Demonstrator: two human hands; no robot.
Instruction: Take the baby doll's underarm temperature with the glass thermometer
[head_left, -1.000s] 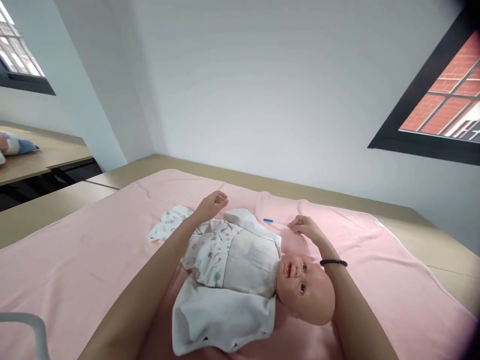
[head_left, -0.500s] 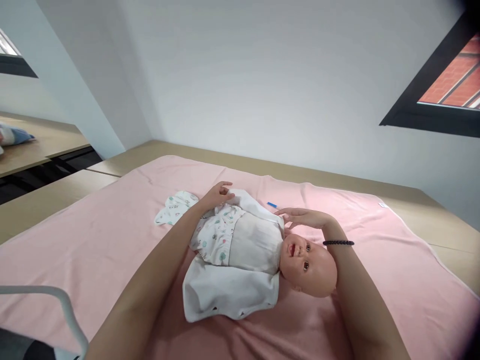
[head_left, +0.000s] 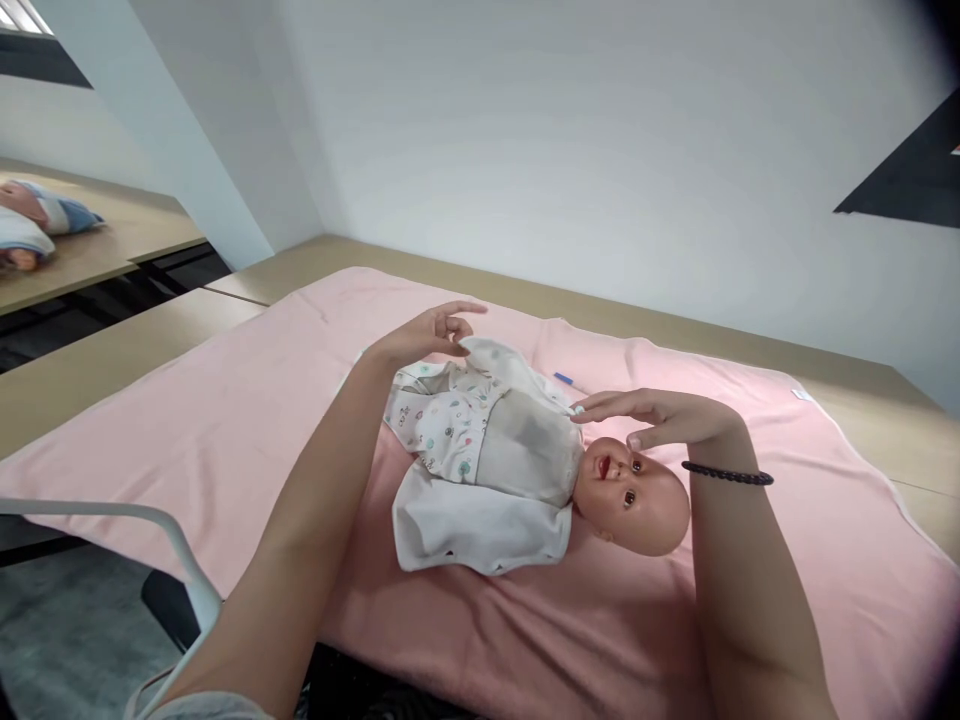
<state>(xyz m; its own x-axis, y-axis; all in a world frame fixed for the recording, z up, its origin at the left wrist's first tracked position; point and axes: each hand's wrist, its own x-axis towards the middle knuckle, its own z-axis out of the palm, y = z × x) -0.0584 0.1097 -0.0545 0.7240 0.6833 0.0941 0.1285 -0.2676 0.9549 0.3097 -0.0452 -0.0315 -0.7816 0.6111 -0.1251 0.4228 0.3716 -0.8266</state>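
A baby doll (head_left: pixel 632 505) lies on its back, head to the right, on a pink blanket (head_left: pixel 285 400). It wears a white jacket (head_left: pixel 484 525) spread open and a patterned cloth (head_left: pixel 442 430) round its lower body. A grey mark shows on its white chest. My left hand (head_left: pixel 431 332) pinches the lower corner of the jacket's far flap, with the index finger stretched away. My right hand (head_left: pixel 667 415) is above the doll's far shoulder. Its straight fingertips touch or nearly touch the flap's upper edge, and the thumb stands apart near the doll's face.
A small blue strip (head_left: pixel 563 378) lies on the blanket beyond the jacket. The wooden tabletop (head_left: pixel 480 290) runs along a white wall. A pale curved rail (head_left: pixel 112 510) is at the lower left. Further left, another table (head_left: pixel 142 225) bears a doll (head_left: pixel 52 215) in blue and white.
My left hand has moved up and away, raising the corner of the far flap. My right hand has straightened its fingers, and its thumb now shows. The view has shifted.
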